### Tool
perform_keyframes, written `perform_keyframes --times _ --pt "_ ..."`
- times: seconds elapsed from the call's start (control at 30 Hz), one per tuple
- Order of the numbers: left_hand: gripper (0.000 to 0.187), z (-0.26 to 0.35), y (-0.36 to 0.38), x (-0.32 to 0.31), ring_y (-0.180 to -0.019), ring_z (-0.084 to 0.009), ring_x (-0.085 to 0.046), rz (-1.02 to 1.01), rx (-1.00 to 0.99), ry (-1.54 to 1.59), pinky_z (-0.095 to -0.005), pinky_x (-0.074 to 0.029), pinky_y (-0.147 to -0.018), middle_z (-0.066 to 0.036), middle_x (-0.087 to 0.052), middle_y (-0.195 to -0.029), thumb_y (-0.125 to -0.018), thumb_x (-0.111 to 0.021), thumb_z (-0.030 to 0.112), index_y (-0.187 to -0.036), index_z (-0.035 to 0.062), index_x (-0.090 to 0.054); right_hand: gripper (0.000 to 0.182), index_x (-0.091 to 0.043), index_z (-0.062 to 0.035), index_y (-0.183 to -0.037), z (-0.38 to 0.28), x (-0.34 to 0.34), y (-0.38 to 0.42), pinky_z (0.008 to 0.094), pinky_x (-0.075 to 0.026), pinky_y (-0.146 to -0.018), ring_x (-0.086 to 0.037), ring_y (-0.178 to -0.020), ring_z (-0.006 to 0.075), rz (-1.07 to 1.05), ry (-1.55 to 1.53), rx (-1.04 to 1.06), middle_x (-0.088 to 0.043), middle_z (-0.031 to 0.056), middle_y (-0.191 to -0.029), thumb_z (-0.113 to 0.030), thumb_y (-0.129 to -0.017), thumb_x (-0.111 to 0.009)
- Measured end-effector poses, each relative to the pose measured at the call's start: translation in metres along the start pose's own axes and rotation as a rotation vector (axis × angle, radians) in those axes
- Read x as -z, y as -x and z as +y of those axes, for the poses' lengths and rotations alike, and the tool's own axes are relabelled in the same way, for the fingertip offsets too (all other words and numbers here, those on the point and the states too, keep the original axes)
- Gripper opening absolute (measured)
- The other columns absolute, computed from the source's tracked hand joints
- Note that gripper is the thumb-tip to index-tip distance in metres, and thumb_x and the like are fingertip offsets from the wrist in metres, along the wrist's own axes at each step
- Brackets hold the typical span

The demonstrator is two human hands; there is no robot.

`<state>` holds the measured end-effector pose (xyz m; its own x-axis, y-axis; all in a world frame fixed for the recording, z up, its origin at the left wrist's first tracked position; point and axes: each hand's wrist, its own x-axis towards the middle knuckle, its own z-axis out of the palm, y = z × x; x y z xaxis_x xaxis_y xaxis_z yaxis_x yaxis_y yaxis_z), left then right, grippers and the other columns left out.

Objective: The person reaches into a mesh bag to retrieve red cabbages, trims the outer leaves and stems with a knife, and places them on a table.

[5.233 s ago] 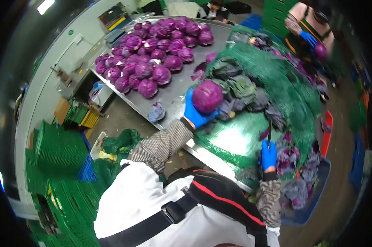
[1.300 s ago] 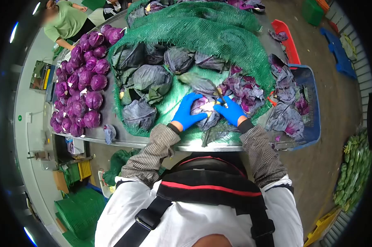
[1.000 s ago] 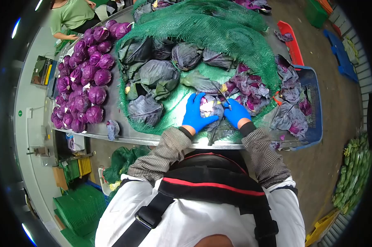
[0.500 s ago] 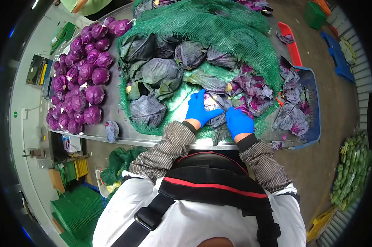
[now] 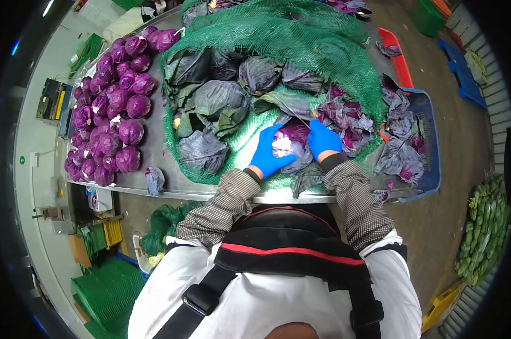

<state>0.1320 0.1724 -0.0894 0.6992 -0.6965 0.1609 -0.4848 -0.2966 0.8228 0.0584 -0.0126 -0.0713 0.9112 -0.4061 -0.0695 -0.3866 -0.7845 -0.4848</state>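
Note:
A red cabbage (image 5: 293, 139), its pale cut stem end facing left, is on the green mesh sack in front of me. My left hand (image 5: 269, 153), in a blue glove, is wrapped round its left side. At its upper right edge, my right hand (image 5: 325, 139), also gloved, has its fingers closed. A thin dark edge shows at those fingertips; whether it is a blade or a leaf I cannot make out. Loose outer leaves (image 5: 307, 179) lie just below the cabbage, and a large leaf (image 5: 288, 104) lies above it.
Untrimmed dark cabbages (image 5: 221, 106) lie on the green mesh sack (image 5: 301, 39). Peeled purple cabbages (image 5: 118, 99) are piled at left on the metal table (image 5: 170, 188). Stripped leaves (image 5: 349, 125) lie at right, near a blue crate (image 5: 431, 141) and a red bin (image 5: 399, 59).
The cabbage has turned, showing more purple surface and its stem end at left. My right hand has moved up along its right side. The person in green at top left has left view.

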Motion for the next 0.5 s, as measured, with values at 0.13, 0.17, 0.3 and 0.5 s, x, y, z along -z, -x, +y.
perform_keyframes --times 0.13,0.17,0.3,0.5 --pt "0.060 -0.018 0.001 0.016 -0.111 -0.0259 -0.046 0.081 0.421 1.096 -0.0369 -0.039 -0.095 -0.013 -0.046 -0.119 -0.077 -0.064 0.019 -0.128 0.0071 -0.036 0.031 -0.052 -0.0122 -0.103 0.003 0.017 0.002 0.0472 -0.044 -0.063 -0.057 -0.075 0.0383 -0.059 -0.104 -0.070 -0.060 0.0177 -0.082 -0.032 -0.080 -0.053" --pt "0.054 -0.002 -0.002 0.023 -0.110 -0.0242 -0.047 0.098 0.485 1.468 -0.0365 -0.041 -0.094 -0.012 -0.047 -0.120 -0.080 -0.060 0.017 -0.128 0.0091 -0.037 0.035 -0.051 -0.0124 -0.106 -0.009 0.029 0.007 0.0467 -0.044 -0.064 -0.057 -0.077 0.0381 -0.076 -0.181 -0.075 -0.060 0.0175 -0.082 -0.037 -0.081 -0.054" --pt "0.052 0.027 -0.001 0.049 -0.102 -0.0227 -0.051 -0.033 0.601 1.103 -0.0352 -0.044 -0.087 -0.011 -0.048 -0.117 -0.080 -0.063 0.025 -0.125 0.0104 -0.040 0.049 -0.049 -0.0097 -0.114 -0.029 0.044 0.008 0.0377 -0.046 -0.067 -0.060 -0.075 0.0270 -0.219 -0.607 -0.207 -0.061 0.0122 -0.083 -0.049 -0.084 -0.051" --pt "0.070 0.007 0.004 0.035 -0.105 -0.0283 -0.046 -0.096 0.211 0.201 -0.0367 -0.040 -0.090 -0.015 -0.044 -0.113 -0.063 -0.077 0.029 -0.120 0.0069 -0.042 0.054 -0.048 -0.0043 -0.118 0.013 0.016 0.009 0.0332 -0.043 -0.083 -0.057 -0.094 0.0248 -0.284 -0.687 -0.171 -0.059 0.0170 -0.104 -0.045 -0.084 -0.052"
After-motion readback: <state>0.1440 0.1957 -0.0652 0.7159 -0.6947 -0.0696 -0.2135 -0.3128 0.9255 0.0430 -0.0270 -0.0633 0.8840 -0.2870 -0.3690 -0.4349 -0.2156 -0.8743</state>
